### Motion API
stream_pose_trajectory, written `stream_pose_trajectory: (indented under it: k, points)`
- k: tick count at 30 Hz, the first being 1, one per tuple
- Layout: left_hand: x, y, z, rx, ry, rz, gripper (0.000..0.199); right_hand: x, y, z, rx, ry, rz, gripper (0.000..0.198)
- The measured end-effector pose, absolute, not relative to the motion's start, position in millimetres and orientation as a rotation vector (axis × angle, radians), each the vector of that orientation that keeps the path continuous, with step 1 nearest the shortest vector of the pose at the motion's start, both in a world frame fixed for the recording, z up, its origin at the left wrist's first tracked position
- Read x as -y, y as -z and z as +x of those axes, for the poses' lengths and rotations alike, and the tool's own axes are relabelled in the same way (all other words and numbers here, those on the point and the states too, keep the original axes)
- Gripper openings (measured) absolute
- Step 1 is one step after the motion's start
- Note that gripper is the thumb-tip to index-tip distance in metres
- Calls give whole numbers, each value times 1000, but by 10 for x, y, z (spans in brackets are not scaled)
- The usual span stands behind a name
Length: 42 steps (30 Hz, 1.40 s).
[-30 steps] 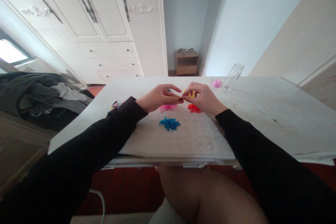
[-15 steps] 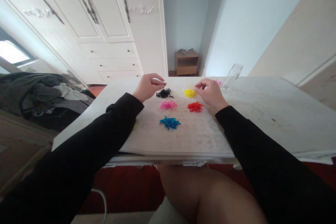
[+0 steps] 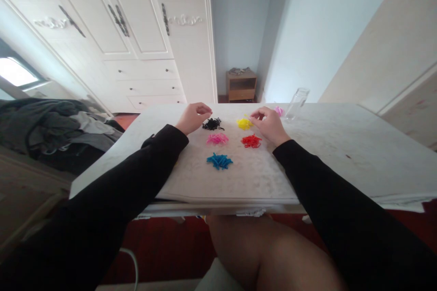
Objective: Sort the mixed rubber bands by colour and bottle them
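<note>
My left hand (image 3: 193, 118) is closed in a pinch above the back left of a pile of small black rubber bands (image 3: 213, 123). A tiny dark bit, seemingly one of these bands, shows at its fingertips. My right hand (image 3: 269, 125) has its thumb and forefinger together at the right edge of a yellow rubber band pile (image 3: 244, 123); what lies between the fingertips is too small to make out. Nearer to me lie a pink pile (image 3: 217, 139), a red pile (image 3: 251, 141) and, closest, a blue pile (image 3: 219, 161) of similar pieces.
All the piles rest on a white-covered table (image 3: 246, 182). A clear glass jar (image 3: 296, 104) stands at the back right, beside a pink item (image 3: 279, 111). Beyond are a white wardrobe (image 3: 143, 72) and a small wooden cabinet (image 3: 241, 86); dark clothes (image 3: 51, 132) are heaped at left.
The whole view has shifted slightly. My left hand has drawn a little back from above the black pile; my right hand stays by the yellow pile.
</note>
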State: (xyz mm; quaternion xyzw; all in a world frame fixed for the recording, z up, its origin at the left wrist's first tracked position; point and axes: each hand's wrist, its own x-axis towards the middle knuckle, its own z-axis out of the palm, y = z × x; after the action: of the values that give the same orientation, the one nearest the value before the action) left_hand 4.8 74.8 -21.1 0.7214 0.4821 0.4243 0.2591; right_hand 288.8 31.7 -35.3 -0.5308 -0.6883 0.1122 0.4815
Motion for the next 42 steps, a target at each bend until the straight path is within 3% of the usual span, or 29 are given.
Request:
stream_pose_trajectory:
  k: [21,42]
  points:
    - [-752,264,191,-1375,-1256,2053,15,-356,443,2884,1604,-189,-1336,21]
    - [-888,419,263,-1421,-1188,1732,7,-382,469,2910,1720,-172,-1451,19]
